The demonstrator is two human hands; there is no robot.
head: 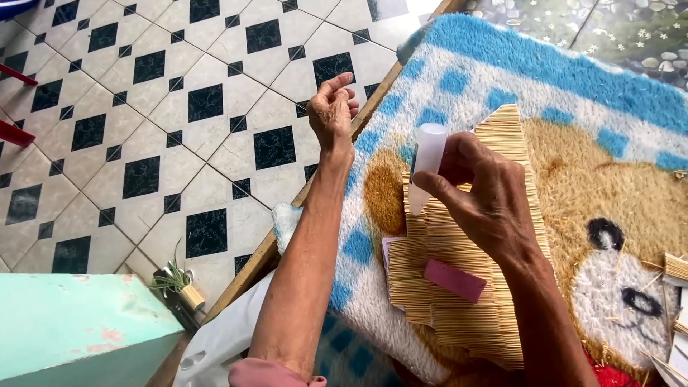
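My right hand (pixel 481 197) grips a small white plastic bottle (pixel 427 161), tip pointing down onto a flat panel of thin wooden sticks (pixel 459 301) laid side by side. A pink rectangular block (pixel 454 279) lies on that panel just below my hand. My left hand (pixel 332 109) is raised over the edge of the mat, fingers loosely curled and apart, holding nothing. The stick panel rests on a fluffy blue, white and tan rug (pixel 502 79) with a bear picture.
Black and white tiled floor (pixel 179 107) spreads to the left. A pale green box (pixel 72 326) sits at the lower left, with a small plant in a cylinder (pixel 180 285) beside it. More loose sticks (pixel 674 269) lie at the right edge. A white plastic bag (pixel 222 344) lies below.
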